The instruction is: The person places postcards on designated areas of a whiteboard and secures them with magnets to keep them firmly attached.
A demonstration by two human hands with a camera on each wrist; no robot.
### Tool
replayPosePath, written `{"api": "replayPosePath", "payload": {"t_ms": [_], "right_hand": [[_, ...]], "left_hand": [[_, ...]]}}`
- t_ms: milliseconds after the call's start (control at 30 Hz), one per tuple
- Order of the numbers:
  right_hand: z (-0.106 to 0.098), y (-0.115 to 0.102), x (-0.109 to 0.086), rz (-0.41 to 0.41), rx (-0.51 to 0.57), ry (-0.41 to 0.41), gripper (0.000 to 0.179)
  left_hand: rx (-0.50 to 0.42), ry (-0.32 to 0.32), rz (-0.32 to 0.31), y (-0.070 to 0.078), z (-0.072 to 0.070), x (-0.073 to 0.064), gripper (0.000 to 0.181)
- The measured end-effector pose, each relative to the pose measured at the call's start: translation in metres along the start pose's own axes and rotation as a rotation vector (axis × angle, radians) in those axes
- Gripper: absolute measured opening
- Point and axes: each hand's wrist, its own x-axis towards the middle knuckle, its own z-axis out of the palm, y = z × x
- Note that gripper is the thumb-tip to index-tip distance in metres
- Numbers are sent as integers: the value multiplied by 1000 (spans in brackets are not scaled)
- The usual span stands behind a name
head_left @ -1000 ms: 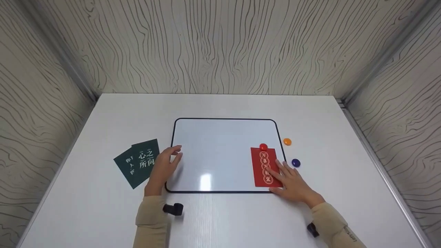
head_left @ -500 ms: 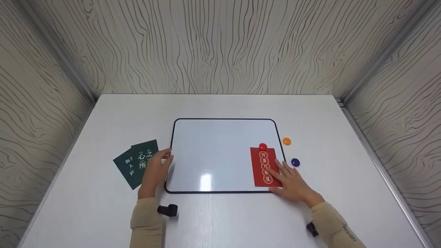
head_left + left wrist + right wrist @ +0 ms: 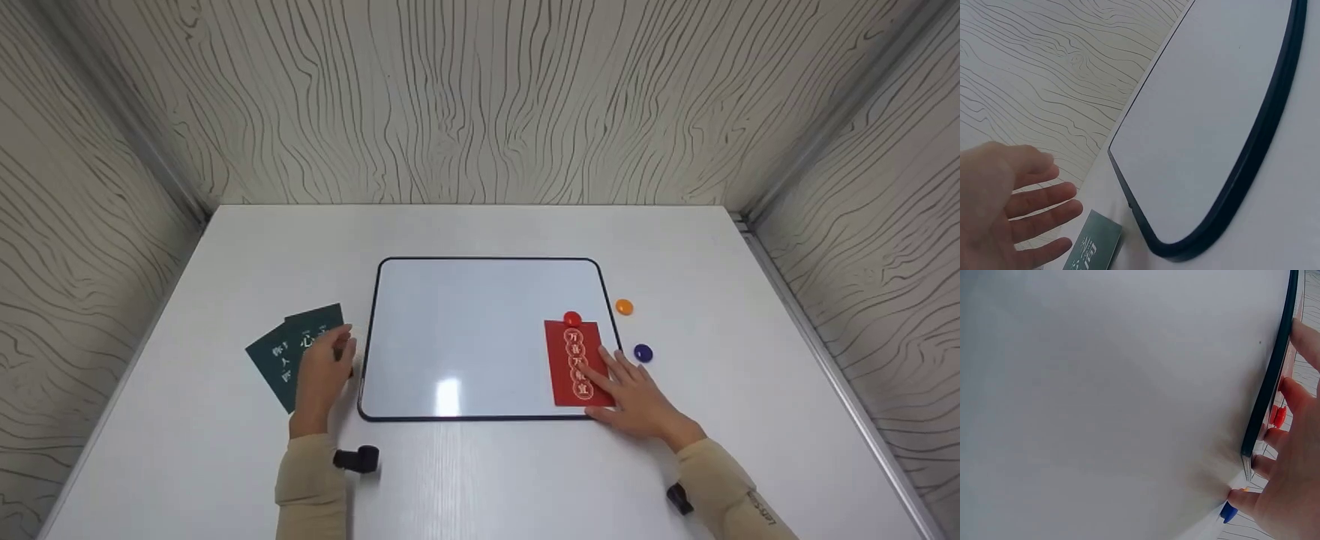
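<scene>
My left hand point(image 3: 321, 375) is over the right part of two overlapping dark green cards point(image 3: 266, 356) with white characters, its fingers loosely bent and apart. In the left wrist view a corner of one green card point(image 3: 1098, 236) shows beyond the fingertips, and nothing is held. A red envelope point(image 3: 559, 367) with gold lettering lies at the right of the black-rimmed whiteboard point(image 3: 465, 322). One round red magnet point(image 3: 572, 319) sits at its top edge. My right hand point(image 3: 636, 401) rests with spread fingers on the envelope's lower right part and the board's corner.
An orange magnet point(image 3: 624, 307) and a dark blue magnet point(image 3: 643, 353) lie on the white table point(image 3: 480, 480), just right of the board. Wood-patterned panels point(image 3: 465, 97) stand at the back and both sides. A black wrist camera point(image 3: 358, 459) sticks out from the left sleeve.
The left hand has moved left, from the board's left edge to over the green cards, covering more of them. My right hand, the envelope and the magnets stay in place.
</scene>
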Motion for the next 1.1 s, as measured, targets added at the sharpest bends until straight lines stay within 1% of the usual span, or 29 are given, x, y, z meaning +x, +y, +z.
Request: {"api": "replayPosePath", "payload": {"t_ms": [133, 233, 433, 500, 600, 733, 967, 1100], "right_hand": [[-1, 0, 0, 10, 2, -4, 69], [0, 1, 0, 18, 8, -7, 70], [3, 2, 1, 23, 8, -9, 69], [3, 2, 1, 22, 9, -10, 70], [3, 2, 0, 11, 5, -4, 69], [2, 2, 0, -2, -11, 6, 69], [1, 1, 0, 10, -5, -8, 69], [1, 0, 0, 10, -4, 0, 69]], "left_hand": [[11, 51, -23, -2, -1, -1, 34], [15, 95, -26, -4, -2, -2, 32], [18, 183, -92, -7, -5, -4, 31], [13, 197, -115, -8, -7, -4, 31], [2, 215, -132, -9, -9, -4, 31], [-8, 223, -152, -12, -11, -5, 31], [27, 246, -228, -15, -14, -6, 32], [17, 273, -261, -16, -15, -7, 32]]}}
